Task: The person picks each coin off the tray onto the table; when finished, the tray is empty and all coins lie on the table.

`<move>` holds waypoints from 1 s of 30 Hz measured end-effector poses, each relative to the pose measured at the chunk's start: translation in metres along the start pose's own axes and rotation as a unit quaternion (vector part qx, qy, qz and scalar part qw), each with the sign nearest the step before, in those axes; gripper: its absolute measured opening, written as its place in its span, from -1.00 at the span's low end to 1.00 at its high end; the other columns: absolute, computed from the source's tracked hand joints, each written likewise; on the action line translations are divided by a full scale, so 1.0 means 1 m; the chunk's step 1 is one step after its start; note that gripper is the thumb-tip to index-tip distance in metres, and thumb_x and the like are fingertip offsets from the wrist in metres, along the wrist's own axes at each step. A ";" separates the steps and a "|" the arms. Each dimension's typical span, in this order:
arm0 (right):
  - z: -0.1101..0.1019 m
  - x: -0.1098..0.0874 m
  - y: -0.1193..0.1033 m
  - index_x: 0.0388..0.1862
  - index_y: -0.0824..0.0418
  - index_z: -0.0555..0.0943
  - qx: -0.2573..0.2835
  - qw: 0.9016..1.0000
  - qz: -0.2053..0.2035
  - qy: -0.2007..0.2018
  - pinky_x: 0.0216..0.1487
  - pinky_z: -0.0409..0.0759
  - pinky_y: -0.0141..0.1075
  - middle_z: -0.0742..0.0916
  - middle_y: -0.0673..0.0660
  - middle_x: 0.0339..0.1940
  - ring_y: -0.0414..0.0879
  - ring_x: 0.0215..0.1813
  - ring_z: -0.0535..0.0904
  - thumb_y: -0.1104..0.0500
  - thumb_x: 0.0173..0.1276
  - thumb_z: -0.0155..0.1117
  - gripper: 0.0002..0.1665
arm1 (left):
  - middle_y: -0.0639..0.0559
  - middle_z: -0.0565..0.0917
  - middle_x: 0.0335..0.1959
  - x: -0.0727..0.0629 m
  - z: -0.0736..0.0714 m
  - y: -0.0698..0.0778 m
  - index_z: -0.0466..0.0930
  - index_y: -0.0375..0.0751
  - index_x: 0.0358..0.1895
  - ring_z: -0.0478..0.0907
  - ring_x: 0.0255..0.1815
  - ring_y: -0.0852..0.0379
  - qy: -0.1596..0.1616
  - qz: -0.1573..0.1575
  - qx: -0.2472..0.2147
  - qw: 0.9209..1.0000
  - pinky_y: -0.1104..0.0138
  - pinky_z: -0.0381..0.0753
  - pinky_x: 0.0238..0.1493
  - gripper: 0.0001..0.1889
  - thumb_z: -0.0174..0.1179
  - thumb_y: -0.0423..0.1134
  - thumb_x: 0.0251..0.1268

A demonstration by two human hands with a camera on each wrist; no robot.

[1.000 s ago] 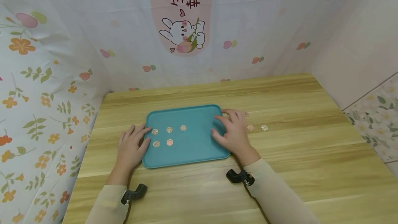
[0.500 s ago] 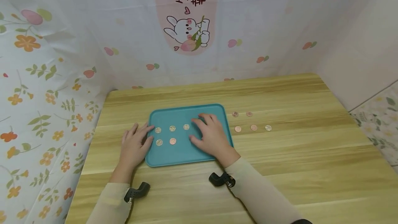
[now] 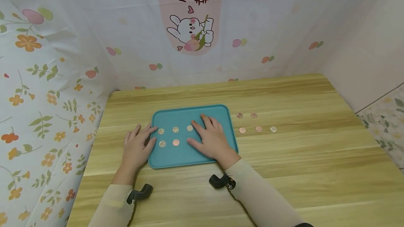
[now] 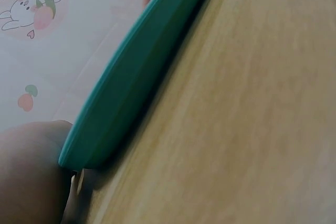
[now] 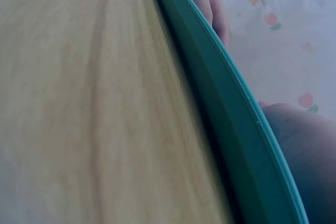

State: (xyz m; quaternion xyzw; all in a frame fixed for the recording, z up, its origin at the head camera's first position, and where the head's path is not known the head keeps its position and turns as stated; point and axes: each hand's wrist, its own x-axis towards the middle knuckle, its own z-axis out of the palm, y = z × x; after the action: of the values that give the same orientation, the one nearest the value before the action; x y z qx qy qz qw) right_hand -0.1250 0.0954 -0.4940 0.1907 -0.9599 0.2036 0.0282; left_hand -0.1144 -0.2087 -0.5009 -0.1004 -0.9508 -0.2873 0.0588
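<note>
Since the left hand (image 3: 135,149) lays its thumb and index finger over the left rim of the blue-green tray (image 3: 186,155), its other fingers outside, it probably steadies the tray from that side. The tray lies flat on the table (image 3: 315,157), between and partly under the hands. The right hand (image 3: 212,141) hangs over its right half, fingers spread and thumb well apart from the index finger, seemingly to get at things from above. Between the hands sit five tray coins (image 3: 175,129), three in the farther row, two in the nearer; such even spacing suggests careful setting out. Five table coins (image 3: 258,129) lie to the right of the right hand, beyond the rim, likely a separate group. Whether the right index fingertip touches the closest coin is hard to tell, and its palm covers whatever is beneath. Both wrist views show mainly tray wall and blurred wood, the hands largely cut off.
</note>
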 end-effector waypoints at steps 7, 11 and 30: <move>0.001 0.001 0.002 0.68 0.00 0.38 -0.013 1.000 -0.008 -0.004 0.55 0.16 0.22 0.33 0.22 0.70 0.26 0.62 0.21 -0.45 0.52 0.13 -0.06 | -0.13 0.44 0.58 0.001 0.001 -0.001 0.62 -0.05 0.43 0.08 0.67 -0.41 0.001 0.000 -0.005 1.000 -0.40 -0.17 0.57 -0.57 0.21 -0.15 0.59; 0.001 0.001 0.001 0.69 -0.04 0.39 -0.016 1.000 -0.007 -0.011 0.56 0.16 0.22 0.31 0.23 0.71 0.26 0.63 0.19 -0.46 0.53 0.10 -0.09 | -0.14 0.43 0.58 0.001 0.000 -0.001 0.62 -0.05 0.44 0.08 0.67 -0.41 0.000 0.002 -0.003 1.000 -0.39 -0.17 0.57 -0.57 0.20 -0.14 0.60; 0.006 0.002 0.003 0.17 -0.08 0.84 0.029 0.996 -0.011 0.088 0.45 0.36 0.28 0.58 0.29 0.48 0.29 0.47 0.40 -0.10 0.50 0.45 -0.66 | -0.16 0.45 0.57 0.001 0.001 -0.001 0.62 -0.06 0.43 0.08 0.67 -0.41 -0.002 0.002 0.001 1.000 -0.41 -0.15 0.56 -0.57 0.20 -0.14 0.59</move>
State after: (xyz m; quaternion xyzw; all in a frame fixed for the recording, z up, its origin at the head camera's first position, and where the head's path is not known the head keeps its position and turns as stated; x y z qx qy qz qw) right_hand -0.1276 0.0945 -0.5001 0.1830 -0.9454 0.2466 0.1096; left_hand -0.1153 -0.2087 -0.5018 -0.1024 -0.9510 -0.2861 0.0578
